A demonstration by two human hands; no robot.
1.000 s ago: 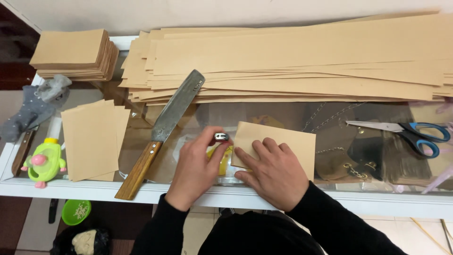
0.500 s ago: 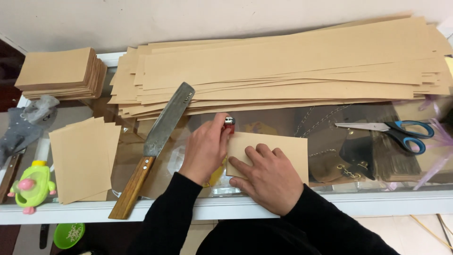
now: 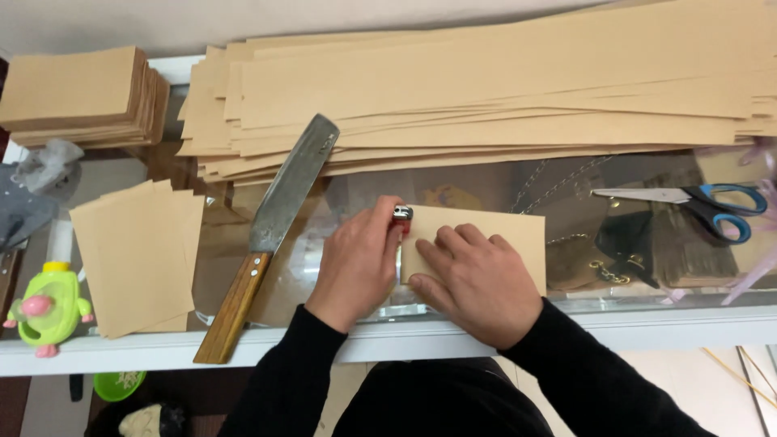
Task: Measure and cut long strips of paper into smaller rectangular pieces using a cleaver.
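Left hand: your left hand (image 3: 356, 263) is curled around a small lighter (image 3: 401, 215) with a red body and metal top, fingers clenched on it, the top poking out past your thumb and pressed against the left edge of the paper
Right hand: your right hand (image 3: 473, 279) lies flat on the folded brown paper piece (image 3: 502, 239), fingers spread and released, pinning it to the glass rather than gripping it
Paper piece: it sits on the glass countertop (image 3: 364, 194) just in front of you, its left half under your right hand, its right half bare
Lighter: it touches the paper's left edge near the top corner, between your two hands
Knife: a broad-bladed knife with a wooden handle (image 3: 271, 235) lies at a slant just left of your left hand, blade pointing away from you, handle reaching the counter's near edge
Long strips: a wide stack of long brown paper strips (image 3: 486, 89) runs across the far side of the counter
Cut sheets: a small pile of brown sheets (image 3: 137, 255) lies left of the knife; a thicker stack (image 3: 77, 93) sits at the far left corner
Scissors: blue-handled scissors (image 3: 688, 202) rest on the glass well to your right
Toy: a green and pink toy (image 3: 44, 311) stands at the left edge
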